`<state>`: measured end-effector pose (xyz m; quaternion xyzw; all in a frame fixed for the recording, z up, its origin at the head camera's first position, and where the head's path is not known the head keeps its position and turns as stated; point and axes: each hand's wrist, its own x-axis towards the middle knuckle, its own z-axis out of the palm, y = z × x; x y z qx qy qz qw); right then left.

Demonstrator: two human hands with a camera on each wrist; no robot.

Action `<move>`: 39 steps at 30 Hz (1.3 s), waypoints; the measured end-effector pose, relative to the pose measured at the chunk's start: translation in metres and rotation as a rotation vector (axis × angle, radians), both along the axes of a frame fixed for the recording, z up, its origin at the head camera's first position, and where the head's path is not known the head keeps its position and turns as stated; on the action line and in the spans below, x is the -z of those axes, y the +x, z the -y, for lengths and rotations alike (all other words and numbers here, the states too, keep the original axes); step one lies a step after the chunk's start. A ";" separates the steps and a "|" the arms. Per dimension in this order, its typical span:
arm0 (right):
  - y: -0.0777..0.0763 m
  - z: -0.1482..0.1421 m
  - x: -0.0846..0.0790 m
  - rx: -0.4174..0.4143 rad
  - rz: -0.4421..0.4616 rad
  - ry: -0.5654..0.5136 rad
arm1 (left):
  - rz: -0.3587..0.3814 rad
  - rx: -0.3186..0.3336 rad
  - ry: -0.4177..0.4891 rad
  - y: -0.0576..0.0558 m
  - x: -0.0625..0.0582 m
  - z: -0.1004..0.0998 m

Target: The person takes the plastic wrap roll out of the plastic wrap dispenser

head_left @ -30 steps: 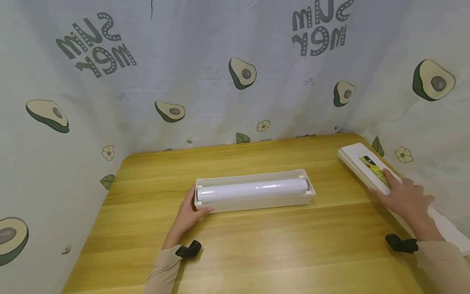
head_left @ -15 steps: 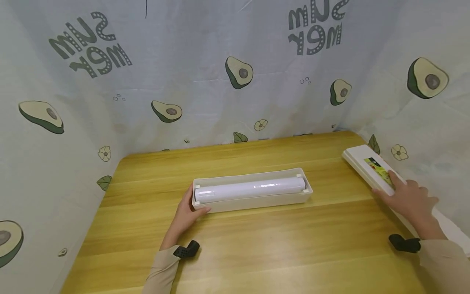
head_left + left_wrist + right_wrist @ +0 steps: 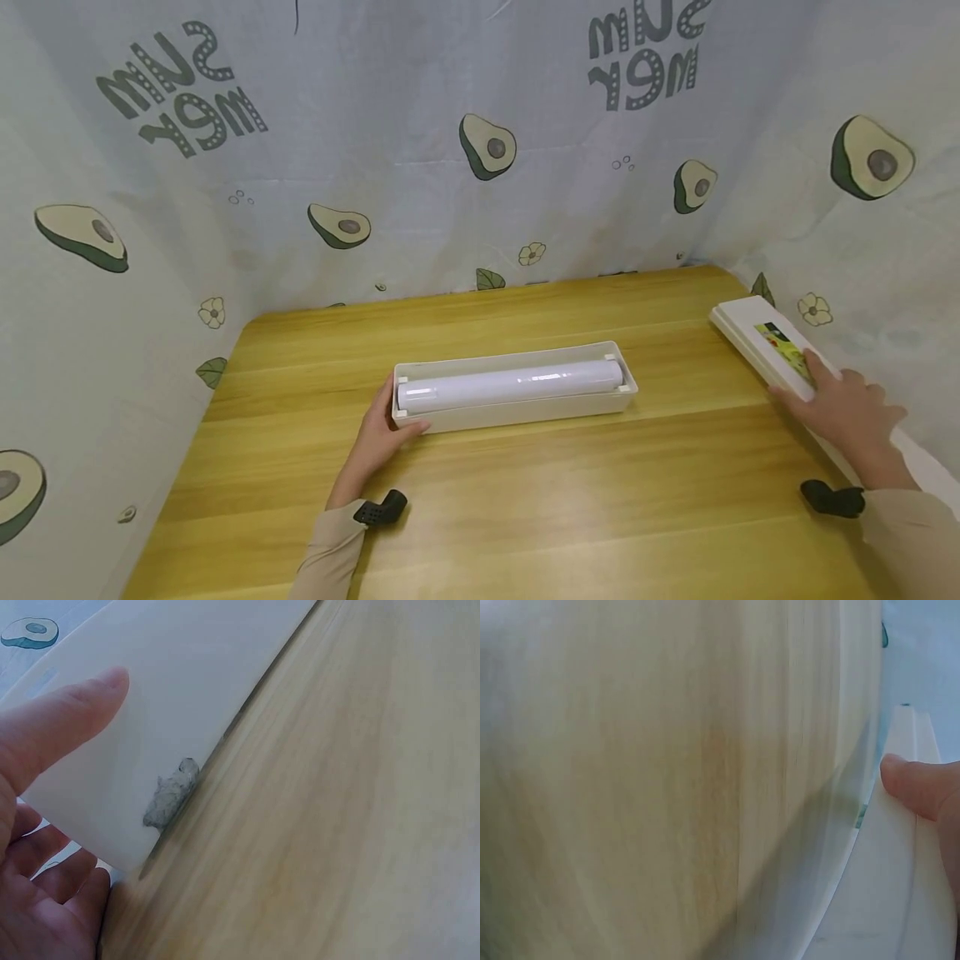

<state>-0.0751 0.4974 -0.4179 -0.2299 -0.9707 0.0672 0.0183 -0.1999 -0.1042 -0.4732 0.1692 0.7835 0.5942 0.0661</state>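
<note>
A long white box [image 3: 517, 410] lies on the table with its top off and a shiny white roll, apparently plastic wrap [image 3: 510, 386], inside. My left hand [image 3: 377, 437] grips the box's left end, the thumb on its front wall and the fingers around the end. In the left wrist view, a grey crumpled patch [image 3: 171, 796] sticks to that wall near the bottom edge. Over at the right, my right hand [image 3: 847, 414] holds a long white lid [image 3: 738, 321] with a colourful label [image 3: 780, 346], thumb on its near side; the palm and sleeve cover part of the lid.
The wooden table [image 3: 525, 508] ends at the back against a hanging sheet [image 3: 420, 150] printed with avocados. The same sheet runs along the left and right sides, and the lid lies close to it on the right.
My right hand has shifted the lid a little to the right, toward the table's right edge. The left hand keeps its hold on the box; the head view has turned slightly.
</note>
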 end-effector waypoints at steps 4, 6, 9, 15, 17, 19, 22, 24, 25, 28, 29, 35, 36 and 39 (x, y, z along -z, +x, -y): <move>0.001 -0.005 0.002 0.011 0.008 -0.011 | 0.006 0.010 0.005 0.000 0.000 0.000; 0.002 -0.008 0.003 0.012 0.011 -0.018 | 0.007 0.007 0.005 0.000 -0.001 0.000; 0.003 -0.012 0.004 0.009 0.017 -0.020 | 0.007 0.006 0.009 0.000 -0.001 0.000; 0.006 -0.017 0.009 0.006 0.039 -0.023 | 0.004 0.009 -0.001 -0.002 -0.002 -0.002; 0.007 -0.018 0.010 0.008 0.035 -0.023 | 0.004 0.007 -0.004 -0.002 -0.001 -0.002; 0.007 -0.019 0.011 0.010 0.029 -0.020 | 0.004 0.004 -0.003 -0.001 -0.001 -0.002; 0.007 -0.020 0.013 0.012 0.028 -0.017 | 0.006 -0.001 -0.002 0.000 0.000 -0.001; 0.005 -0.022 0.013 0.012 0.029 -0.020 | 0.009 -0.003 0.005 0.000 0.000 -0.001; 0.005 -0.022 0.013 0.013 0.031 -0.021 | 0.008 -0.003 0.010 0.000 0.000 0.000; 0.004 -0.025 0.014 0.014 0.037 -0.021 | 0.009 0.003 0.027 0.000 -0.001 0.000; 0.004 -0.026 0.014 0.015 0.039 -0.020 | 0.010 0.002 0.028 0.000 -0.001 0.000; 0.006 -0.030 0.019 0.014 0.053 -0.028 | 0.009 0.002 0.023 0.000 0.000 0.000; 0.006 -0.031 0.020 0.012 0.056 -0.031 | 0.007 0.002 0.023 0.000 0.000 0.000; 0.006 -0.034 0.020 0.002 0.069 -0.038 | 0.002 0.000 0.015 0.001 0.001 0.000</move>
